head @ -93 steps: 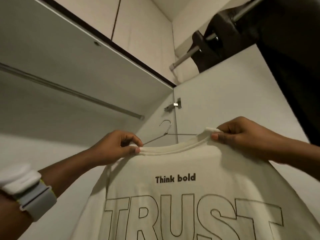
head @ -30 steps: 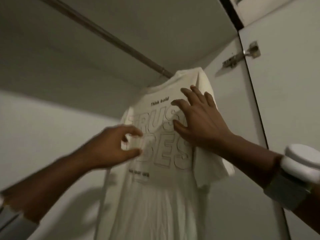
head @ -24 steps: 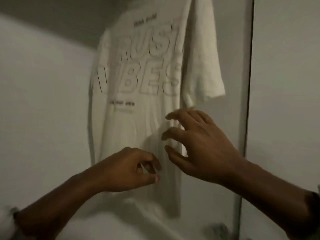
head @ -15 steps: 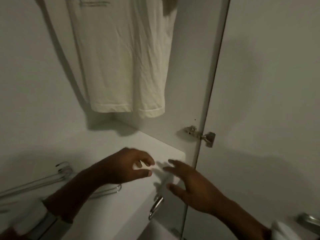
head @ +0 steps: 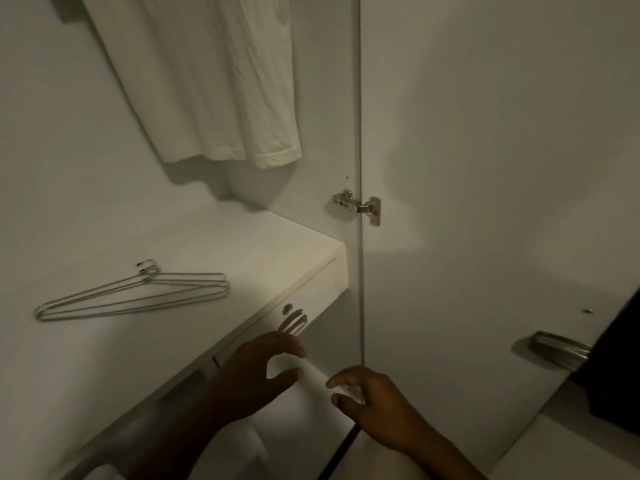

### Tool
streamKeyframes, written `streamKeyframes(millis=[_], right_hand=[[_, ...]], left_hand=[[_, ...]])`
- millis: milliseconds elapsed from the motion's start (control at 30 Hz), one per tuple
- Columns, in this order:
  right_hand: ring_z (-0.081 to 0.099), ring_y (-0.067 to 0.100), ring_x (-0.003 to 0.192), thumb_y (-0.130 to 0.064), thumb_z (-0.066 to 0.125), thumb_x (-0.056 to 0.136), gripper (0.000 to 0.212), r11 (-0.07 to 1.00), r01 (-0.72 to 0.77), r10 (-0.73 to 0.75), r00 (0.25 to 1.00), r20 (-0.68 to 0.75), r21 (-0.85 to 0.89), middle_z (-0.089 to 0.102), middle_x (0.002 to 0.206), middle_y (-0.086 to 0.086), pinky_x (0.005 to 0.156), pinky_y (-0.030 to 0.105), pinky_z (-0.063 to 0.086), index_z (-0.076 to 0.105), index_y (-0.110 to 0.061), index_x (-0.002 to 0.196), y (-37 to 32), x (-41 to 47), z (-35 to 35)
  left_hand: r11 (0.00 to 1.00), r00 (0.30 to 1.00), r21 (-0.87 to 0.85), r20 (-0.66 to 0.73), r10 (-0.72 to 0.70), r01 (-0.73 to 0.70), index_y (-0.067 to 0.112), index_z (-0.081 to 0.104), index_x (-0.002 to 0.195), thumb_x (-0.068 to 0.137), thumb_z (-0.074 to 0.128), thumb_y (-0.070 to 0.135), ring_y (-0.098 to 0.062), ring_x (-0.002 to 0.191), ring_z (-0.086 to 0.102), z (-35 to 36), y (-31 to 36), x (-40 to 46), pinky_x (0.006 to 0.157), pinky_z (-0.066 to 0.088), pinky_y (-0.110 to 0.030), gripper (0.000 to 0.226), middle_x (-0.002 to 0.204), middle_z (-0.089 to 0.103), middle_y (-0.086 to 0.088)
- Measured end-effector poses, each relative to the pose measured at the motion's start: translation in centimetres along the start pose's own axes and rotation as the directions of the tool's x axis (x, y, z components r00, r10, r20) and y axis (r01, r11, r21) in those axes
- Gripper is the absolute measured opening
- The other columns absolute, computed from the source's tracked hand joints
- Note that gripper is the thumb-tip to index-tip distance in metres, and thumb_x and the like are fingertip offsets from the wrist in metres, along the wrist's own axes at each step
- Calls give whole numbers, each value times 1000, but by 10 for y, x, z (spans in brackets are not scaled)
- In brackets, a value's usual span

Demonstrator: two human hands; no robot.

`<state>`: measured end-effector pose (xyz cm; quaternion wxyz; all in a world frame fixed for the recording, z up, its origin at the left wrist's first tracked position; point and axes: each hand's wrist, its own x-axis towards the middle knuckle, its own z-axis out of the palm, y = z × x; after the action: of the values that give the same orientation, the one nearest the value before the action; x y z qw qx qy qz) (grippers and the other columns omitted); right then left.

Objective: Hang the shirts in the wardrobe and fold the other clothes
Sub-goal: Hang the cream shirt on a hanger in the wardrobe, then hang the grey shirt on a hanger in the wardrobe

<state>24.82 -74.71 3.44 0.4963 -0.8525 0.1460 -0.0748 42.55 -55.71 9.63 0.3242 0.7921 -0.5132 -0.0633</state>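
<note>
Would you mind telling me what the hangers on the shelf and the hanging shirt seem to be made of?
The hangers look like thin bare metal wire, grey with a dull sheen. The shirt looks like soft cream cotton-type knit, matte and finely creased, with a stitched hem; the exact fibre is unclear.

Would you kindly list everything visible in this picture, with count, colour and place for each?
shirt: one, cream, hanging at upper left inside the wardrobe, only its lower part in frame.
wire hangers: at least two, silver metal, lying stacked on the shelf top at left.
shelf top: one, white, below the shirt.
drawer handle: one, shiny metal, on the white drawer front under the shelf top.
hinge: one, metal, joining the wardrobe side to the door.
wardrobe door: one, white, open at right.
door handle: one, metal, low on the door at right.
dark object: one, black, at the right edge, cannot be identified.
left hand: one, empty, fingers loosely spread below the drawer handle.
right hand: one, empty, near the door's lower edge.
</note>
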Motion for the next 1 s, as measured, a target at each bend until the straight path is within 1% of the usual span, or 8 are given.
streamKeyframes(millis=[167, 300, 433, 567, 700, 767, 900, 1000], right_hand=[[60, -8, 109, -31, 73, 95, 12, 996, 82, -81, 996, -24, 37, 70, 110, -27, 86, 7, 41, 76, -41, 102, -40, 31, 10], [66, -3, 96, -29, 66, 101, 13, 975, 222, -221, 974, -43, 14, 74, 105, -18, 80, 11, 48, 77, -32, 97, -99, 83, 13], [66, 5, 104, -35, 64, 101, 13, 968, 252, -252, 965, -71, -13, 71, 114, -11, 89, 27, 54, 73, -30, 108, -149, 155, 31], [46, 20, 141, -47, 57, 103, 59, 978, 199, -202, 978, -52, -57, 50, 154, 2, 115, 34, 38, 44, -22, 154, -169, 206, 56], [45, 19, 144, -69, 45, 100, 82, 953, 174, -210, 969, -128, -248, 42, 162, 1, 121, 40, 35, 23, -22, 163, -147, 201, 80], [40, 14, 146, -63, 45, 102, 78, 894, 285, -340, 934, -109, -346, 39, 163, -2, 124, 42, 28, 23, -22, 164, -149, 178, 93], [31, 17, 153, -29, 58, 105, 59, 930, 289, -347, 895, -281, -228, 38, 163, 6, 126, 41, 22, 37, -14, 158, -82, 95, 90], [54, 22, 135, -20, 60, 103, 43, 995, 25, -48, 969, -241, -97, 55, 148, 6, 114, 38, 41, 54, -12, 145, -1, 8, 86]], left_hand=[[992, 961, 75, -268, -75, 98, 39, 73, 107, 87, 67, 51, 2, 115, 62, -61, -17, -26, 100, 52, -28, 24, 118, 67, 25], [928, 873, 156, -420, -248, 338, 33, 64, 130, 87, 50, 70, -12, 135, 51, -111, -66, -37, 114, 44, -44, 58, 141, 59, 8], [737, 782, 263, -259, -567, 622, 25, 18, 164, 67, 7, 103, -26, 160, 6, -115, -108, -42, 129, 6, -51, 125, 173, 9, -6], [682, 772, 367, -229, -592, 632, 32, -2, 165, 51, -25, 101, -28, 159, -13, -98, -107, -41, 126, -9, -55, 135, 173, -14, -6], [709, 766, 294, -180, -617, 641, 29, 1, 165, 62, 4, 103, -27, 160, -8, -101, -100, -31, 127, -7, -55, 127, 173, -11, -3], [764, 781, 180, -239, -577, 619, 31, 15, 164, 76, 31, 86, -26, 159, 9, -100, -83, -37, 127, 1, -53, 105, 173, 11, 0], [978, 948, -121, -254, -194, 168, 41, 55, 133, 91, 73, 37, -3, 125, 55, -29, -7, -16, 112, 36, -24, 45, 134, 57, 25], [935, 999, -354, 35, -25, 36, 33, 69, 117, 91, 78, 16, 7, 111, 62, 39, 27, -17, 98, 42, -8, 32, 117, 69, 27]])
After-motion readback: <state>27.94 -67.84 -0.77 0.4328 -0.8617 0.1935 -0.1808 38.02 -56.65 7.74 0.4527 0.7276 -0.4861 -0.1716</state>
